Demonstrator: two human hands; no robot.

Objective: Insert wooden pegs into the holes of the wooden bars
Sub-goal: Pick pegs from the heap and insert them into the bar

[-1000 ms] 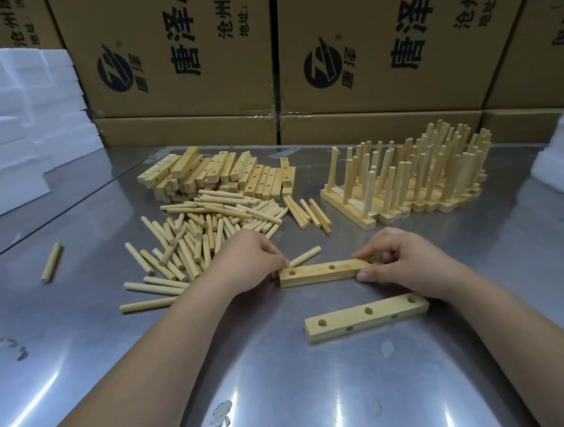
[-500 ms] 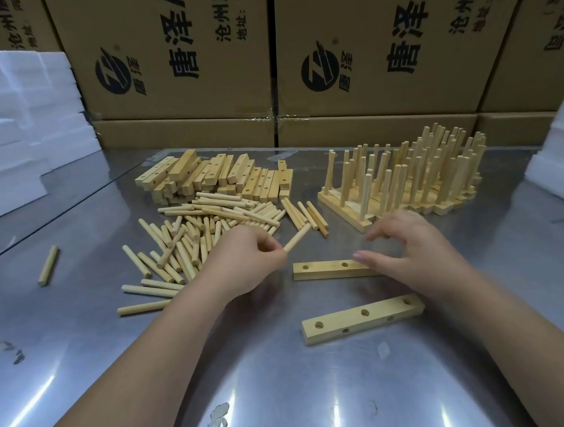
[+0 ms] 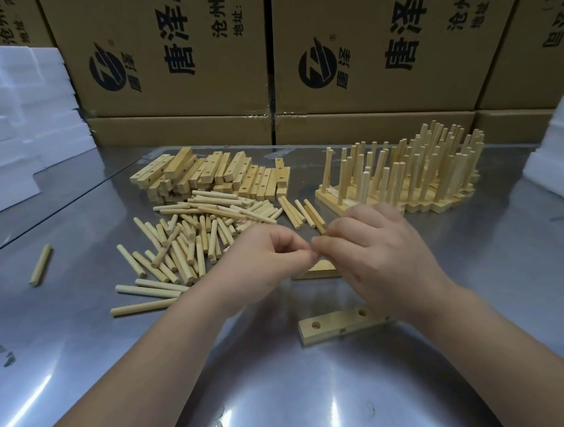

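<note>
The person's left hand (image 3: 270,258) and right hand (image 3: 379,253) meet fingertip to fingertip, fingers curled (whatever they pinch is hidden). Beneath them a bar (image 3: 322,271) runs left-right. A second bar (image 3: 330,326), holes up, lies nearer, also left-right. Open table (image 3: 285,394) spreads nearer.

L forearm (image 3: 157,359) & R forearm (image 3: 499,338) are showing bare, bottom frame edge to wrists. L hand (image 3: 276,251) & R hand (image 3: 375,250) are showing bare too, w/ knuckles & skin creases standing out under the overhead light.
</note>
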